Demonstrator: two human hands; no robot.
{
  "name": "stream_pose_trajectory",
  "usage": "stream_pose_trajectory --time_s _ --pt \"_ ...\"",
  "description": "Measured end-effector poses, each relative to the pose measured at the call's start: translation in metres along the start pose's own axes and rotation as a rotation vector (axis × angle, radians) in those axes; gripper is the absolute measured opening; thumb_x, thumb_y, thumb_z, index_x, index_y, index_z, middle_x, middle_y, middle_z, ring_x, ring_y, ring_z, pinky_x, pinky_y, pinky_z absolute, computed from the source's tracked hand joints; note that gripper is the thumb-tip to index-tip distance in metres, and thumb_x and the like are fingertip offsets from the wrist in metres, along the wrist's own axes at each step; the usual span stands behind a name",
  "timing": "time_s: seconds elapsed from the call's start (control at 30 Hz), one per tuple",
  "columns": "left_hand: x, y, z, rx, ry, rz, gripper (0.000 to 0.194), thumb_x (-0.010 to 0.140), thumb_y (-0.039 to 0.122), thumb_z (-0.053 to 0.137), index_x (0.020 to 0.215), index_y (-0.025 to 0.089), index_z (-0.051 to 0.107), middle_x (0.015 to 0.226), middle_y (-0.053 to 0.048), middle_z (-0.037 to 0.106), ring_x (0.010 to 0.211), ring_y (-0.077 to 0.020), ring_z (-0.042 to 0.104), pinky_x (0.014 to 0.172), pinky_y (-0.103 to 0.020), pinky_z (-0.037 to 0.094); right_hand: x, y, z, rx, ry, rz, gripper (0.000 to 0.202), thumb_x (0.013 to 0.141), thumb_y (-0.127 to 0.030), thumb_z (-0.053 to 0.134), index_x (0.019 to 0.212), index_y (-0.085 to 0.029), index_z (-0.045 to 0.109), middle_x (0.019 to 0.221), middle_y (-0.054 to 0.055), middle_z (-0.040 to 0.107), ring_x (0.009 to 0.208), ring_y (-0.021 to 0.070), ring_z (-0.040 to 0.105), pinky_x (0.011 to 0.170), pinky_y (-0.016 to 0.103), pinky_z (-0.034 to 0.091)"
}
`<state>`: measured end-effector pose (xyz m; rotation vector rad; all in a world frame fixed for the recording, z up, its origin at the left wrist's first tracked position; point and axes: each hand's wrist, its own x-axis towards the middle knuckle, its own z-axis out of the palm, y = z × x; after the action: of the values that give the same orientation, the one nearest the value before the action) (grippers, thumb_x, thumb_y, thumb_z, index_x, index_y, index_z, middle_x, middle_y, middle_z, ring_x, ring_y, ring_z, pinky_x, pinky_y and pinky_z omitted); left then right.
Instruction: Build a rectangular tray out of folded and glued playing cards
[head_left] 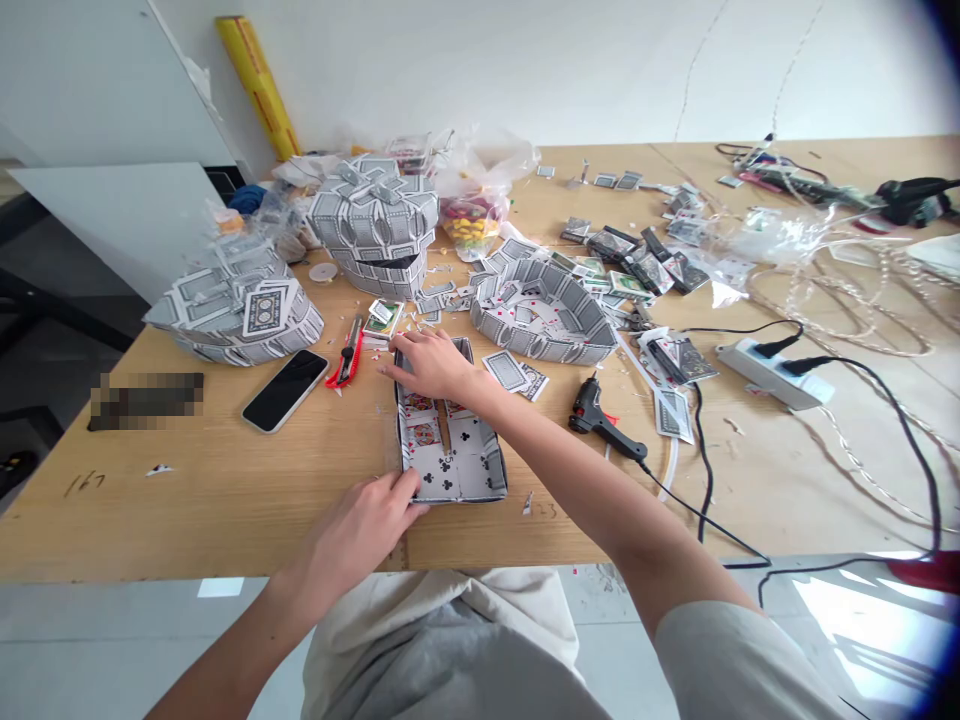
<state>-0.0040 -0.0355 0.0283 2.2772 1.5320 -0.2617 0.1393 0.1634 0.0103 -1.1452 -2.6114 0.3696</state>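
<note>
In front of me on the table lies a shallow rectangular box made of playing cards (450, 478), its inside lined with card faces. My left hand (367, 525) grips the near left corner of this box, fingers at the wall. Reaching across it, my right hand (435, 365) holds the far left end, its fingers bent over the rim. Part of the box is hidden under my right hand and forearm. Two loose playing cards (506, 371) lie just right of it. A red utility knife (346, 352) and a phone (286, 391) lie to the left.
A glue gun (604, 420) with its cord rests on the right, before a white power strip (776, 374). Behind stand an open card box (547, 345), a stacked lidded card box (375, 215) and another card box (240, 300). Card packs (645, 265) and scraps lie about.
</note>
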Motion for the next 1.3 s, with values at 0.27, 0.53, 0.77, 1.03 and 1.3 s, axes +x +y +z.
stream_pose_trajectory --time_s 0.27,0.53,0.77,1.03,1.3 --pt "0.001 -0.001 0.008 0.013 0.06 0.005 0.001 0.107 0.023 0.059 0.106 0.022 0.059 0.096 -0.004 0.076 0.087 -0.0256 0.079 0.069 -0.031 0.053 0.001 0.001 0.0 0.021 0.013 0.013 0.048 0.111 -0.056 0.052 0.129 -0.014 0.068 0.127 0.017 0.076 0.118 0.0316 0.069 0.105 0.044 0.042" --pt "0.001 -0.007 0.019 -0.03 0.098 0.01 0.003 0.108 0.025 0.057 0.108 0.024 0.059 0.099 -0.004 0.076 0.087 -0.0265 0.077 0.069 -0.032 0.051 0.002 0.002 0.004 0.029 0.016 0.01 0.049 0.111 -0.058 0.051 0.127 -0.015 0.068 0.125 0.017 0.076 0.116 0.0313 0.068 0.103 0.044 0.041" --pt "0.002 -0.006 0.013 -0.045 0.047 -0.001 0.003 0.106 0.021 0.058 0.105 0.024 0.058 0.096 -0.003 0.074 0.088 -0.0261 0.076 0.069 -0.031 0.049 0.001 0.0 0.003 0.032 0.031 0.027 0.048 0.11 -0.059 0.052 0.123 -0.015 0.069 0.121 0.016 0.078 0.112 0.0313 0.069 0.101 0.044 0.042" --pt "0.004 -0.008 0.016 -0.075 0.056 0.008 0.002 0.106 0.023 0.059 0.105 0.024 0.06 0.095 -0.003 0.074 0.086 -0.0246 0.076 0.069 -0.03 0.05 0.002 -0.001 0.004 0.027 0.019 0.03 0.048 0.109 -0.06 0.053 0.122 -0.016 0.069 0.122 0.016 0.078 0.111 0.0309 0.07 0.102 0.045 0.043" --pt "-0.005 -0.007 0.007 0.019 0.144 0.029 0.043 0.102 0.039 0.068 0.144 0.031 0.061 0.102 -0.007 0.074 0.092 -0.0291 0.074 0.082 -0.039 0.056 -0.006 0.024 -0.029 0.171 0.153 0.007 0.047 0.111 -0.053 0.052 0.136 -0.017 0.068 0.126 0.015 0.077 0.114 0.0297 0.071 0.103 0.042 0.046"
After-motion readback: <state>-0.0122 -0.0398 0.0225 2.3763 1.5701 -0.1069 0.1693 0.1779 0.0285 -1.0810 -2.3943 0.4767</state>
